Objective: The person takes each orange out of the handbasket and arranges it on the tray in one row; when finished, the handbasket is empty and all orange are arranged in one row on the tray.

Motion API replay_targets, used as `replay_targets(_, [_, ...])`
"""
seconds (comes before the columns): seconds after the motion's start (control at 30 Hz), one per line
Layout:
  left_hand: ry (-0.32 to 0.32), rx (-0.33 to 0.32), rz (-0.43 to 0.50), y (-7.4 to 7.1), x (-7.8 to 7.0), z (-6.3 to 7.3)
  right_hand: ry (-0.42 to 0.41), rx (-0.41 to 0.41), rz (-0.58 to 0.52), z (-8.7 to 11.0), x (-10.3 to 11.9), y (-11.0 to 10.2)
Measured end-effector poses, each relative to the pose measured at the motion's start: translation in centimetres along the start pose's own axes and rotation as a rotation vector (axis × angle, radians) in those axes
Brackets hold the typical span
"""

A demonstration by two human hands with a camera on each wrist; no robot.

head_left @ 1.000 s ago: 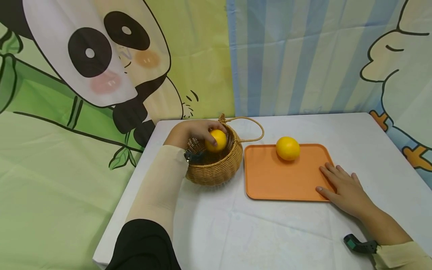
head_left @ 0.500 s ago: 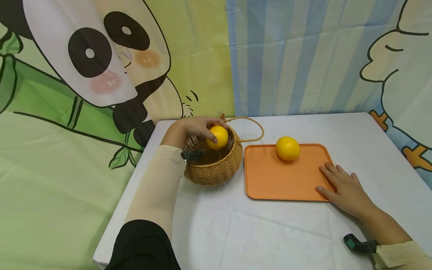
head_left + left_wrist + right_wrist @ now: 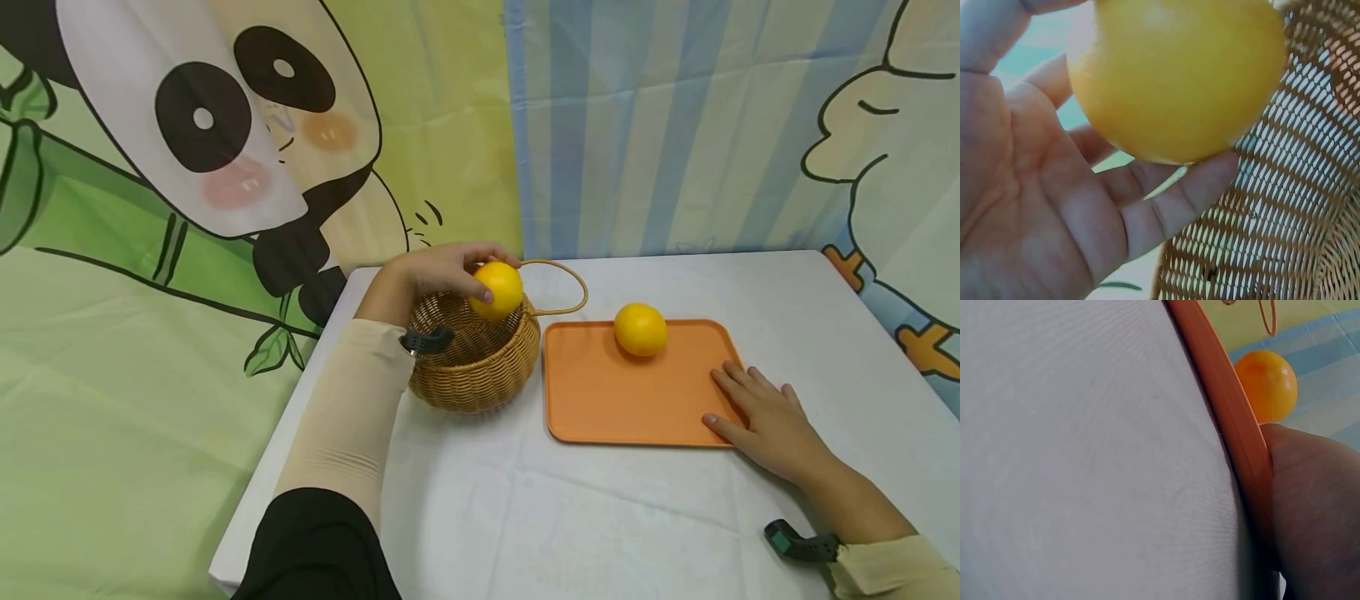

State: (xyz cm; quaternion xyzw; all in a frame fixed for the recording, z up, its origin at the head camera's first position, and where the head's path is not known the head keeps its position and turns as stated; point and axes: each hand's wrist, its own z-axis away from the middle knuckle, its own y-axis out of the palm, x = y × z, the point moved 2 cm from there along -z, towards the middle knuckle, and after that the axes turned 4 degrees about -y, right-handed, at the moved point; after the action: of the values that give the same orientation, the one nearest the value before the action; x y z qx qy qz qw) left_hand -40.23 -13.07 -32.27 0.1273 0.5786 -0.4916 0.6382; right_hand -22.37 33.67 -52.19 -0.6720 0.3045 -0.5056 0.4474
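Note:
My left hand (image 3: 453,271) grips a round yellow-orange fruit, an orange (image 3: 498,291), just above the mouth of a wicker basket (image 3: 476,379). In the left wrist view the orange (image 3: 1179,75) sits between thumb and fingers, with the woven basket wall (image 3: 1285,169) beside it. Another orange (image 3: 640,330) lies near the back rim of an orange rectangular tray (image 3: 615,400). My right hand (image 3: 772,429) rests with fingers spread on the tray's right edge. The right wrist view shows the thumb (image 3: 1316,487) against the tray's side (image 3: 1229,406), with the second orange (image 3: 1267,385) beyond.
The basket's loop handle (image 3: 577,292) sticks out to the right, toward the tray. A white cloth (image 3: 600,517) covers the table. Behind it hangs a printed curtain (image 3: 450,125) with a panda and blue stripes.
My left hand has raised the orange from inside the basket up to its rim, moving slightly right. The right hand, the tray and the other orange stay put.

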Motion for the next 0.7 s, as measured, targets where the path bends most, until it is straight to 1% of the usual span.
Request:
replay_targets(0.17, [0.109, 0.021, 0.011, 0.8, -1.2, -0.6, 0.003, 0.008, -0.004, 0.0, -0.1, 0.0])
replay_targets(0.27, [0.154, 0.022, -0.001, 1.3, -2.0, -1.0, -0.006, -0.003, -0.003, 0.1, -0.2, 0.1])
replay_targets(0.43, [0.19, -0.01, 0.002, 2.4, -3.1, -1.8, -0.005, -0.003, -0.001, 0.1, -0.3, 0.3])
replay_targets(0.57, [0.231, -0.035, 0.015, 3.4, -3.7, -2.7, 0.0, 0.002, 0.001, 0.0, -0.4, 0.2])
replay_targets(0.7, [0.272, -0.056, -0.004, 4.3, -4.2, -3.7, 0.01, 0.012, 0.002, -0.1, -0.3, 0.2])
